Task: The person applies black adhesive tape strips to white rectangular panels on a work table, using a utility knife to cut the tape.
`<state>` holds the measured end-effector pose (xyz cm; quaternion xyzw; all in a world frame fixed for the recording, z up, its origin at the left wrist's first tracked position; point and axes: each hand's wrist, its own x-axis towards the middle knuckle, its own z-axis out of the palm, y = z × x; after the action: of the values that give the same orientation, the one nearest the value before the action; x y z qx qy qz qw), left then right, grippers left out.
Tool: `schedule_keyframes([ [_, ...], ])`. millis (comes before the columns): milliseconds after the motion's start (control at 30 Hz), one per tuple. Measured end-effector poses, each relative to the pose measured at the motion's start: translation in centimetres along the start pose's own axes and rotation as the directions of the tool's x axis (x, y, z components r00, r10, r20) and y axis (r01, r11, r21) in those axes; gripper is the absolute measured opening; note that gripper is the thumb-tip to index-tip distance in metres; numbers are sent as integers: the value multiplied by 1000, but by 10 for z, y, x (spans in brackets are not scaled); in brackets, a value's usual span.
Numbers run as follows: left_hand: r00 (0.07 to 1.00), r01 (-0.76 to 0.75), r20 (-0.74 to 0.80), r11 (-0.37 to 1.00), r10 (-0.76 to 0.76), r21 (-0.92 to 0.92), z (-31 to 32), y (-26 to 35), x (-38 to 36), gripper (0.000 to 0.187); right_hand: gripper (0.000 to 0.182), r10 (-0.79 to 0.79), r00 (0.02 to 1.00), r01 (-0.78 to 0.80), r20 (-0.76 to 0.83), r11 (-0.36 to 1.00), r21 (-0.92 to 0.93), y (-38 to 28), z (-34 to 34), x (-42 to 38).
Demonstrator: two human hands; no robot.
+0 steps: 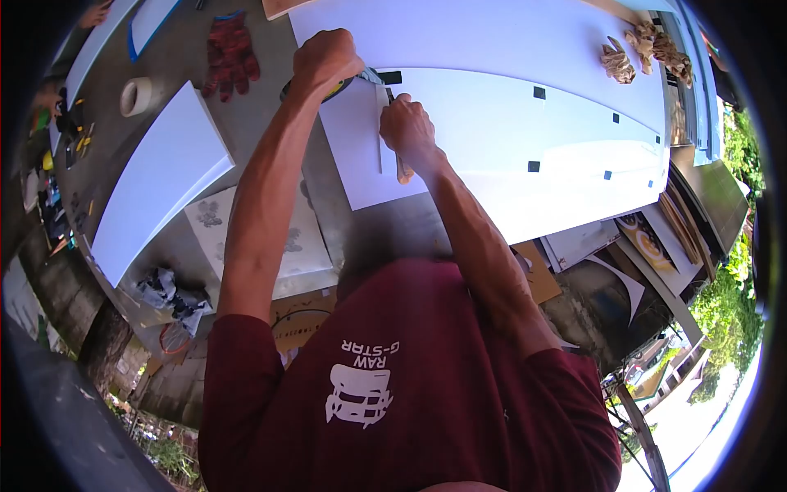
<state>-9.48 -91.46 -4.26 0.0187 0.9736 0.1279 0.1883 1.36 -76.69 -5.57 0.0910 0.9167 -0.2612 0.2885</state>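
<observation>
Head view: right hand (407,131) grips wooden handle (402,170) near sheet (508,139) edge.

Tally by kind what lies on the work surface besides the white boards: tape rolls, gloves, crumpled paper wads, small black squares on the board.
Tape roll: 1
Red gloves: 1 pair
Crumpled paper wads: 3, as far as I can tell
Black squares: 6 visible
Total: 11, counting the glove pair as one.
</observation>
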Motion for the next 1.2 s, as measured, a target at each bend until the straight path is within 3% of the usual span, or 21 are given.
schedule_keyframes([
  [133, 994, -58, 87, 992, 69, -113, -6, -7, -7, 26, 33, -243, 970, 243, -11, 970, -18, 30, 11, 0],
  [167, 987, -61, 136, 983, 85, -173, -9, -10, -10, 28, 37, -140, 990, 140, -11, 974, 178, 39, 8, -1],
  [233, 970, -49, 211, 952, 117, -303, -12, -16, -12, 29, 45, 55, 997, -73, 51, 838, 540, 26, -29, -23],
  [267, 961, -36, 240, 928, 134, -371, -12, -20, -13, 30, 50, 93, 995, -69, -16, 833, 549, 34, -24, -15],
  [300, 952, -22, 265, 899, 152, -437, -13, -23, -11, 31, 51, 126, 986, -56, -110, 868, 493, 42, -20, -3],
  [367, 938, 25, 312, 869, 150, -495, -11, -27, -7, 30, 55, 197, 978, -136, -74, 859, 493, 36, -32, 9],
  [500, 922, 96, 365, 840, 126, -533, -11, -26, -5, 30, 61, 149, 957, -91, -248, 969, 229, 29, -23, 41],
  [600, 926, 109, 328, 699, 187, -707, -54, -16, -19, 29, 58, 102, 944, -68, -314, 991, 118, 33, -14, 47],
  [667, 955, -32, 199, 740, 221, -672, -86, -17, -27, 28, 53, 62, 935, -38, -349, 996, 75, 33, -15, 48],
  [767, 962, -125, 105, 754, 250, -645, -109, -24, -51, 29, 44, 139, 989, -86, -56, 836, 541, 45, -33, 49],
  [833, 969, -135, 70, 746, 236, -652, -97, -28, -71, 31, 35, -37, 999, -5, 29, 518, 855, 49, -47, 34],
  [900, 958, -85, 143, 725, 248, -684, -77, -33, -86, 32, 36, -151, 983, -40, 102, 369, 929, 42, -60, 0],
  [1000, 956, -13, 186, 664, 227, -747, -46, -31, -113, 29, 41, -273, 945, -85, 181, 329, 941, 41, -56, -36],
  [1200, 942, 67, 267, 667, 203, -742, -1, -21, -158, 29, 26, -189, 953, -160, 239, 356, 921, 66, -31, -84],
])
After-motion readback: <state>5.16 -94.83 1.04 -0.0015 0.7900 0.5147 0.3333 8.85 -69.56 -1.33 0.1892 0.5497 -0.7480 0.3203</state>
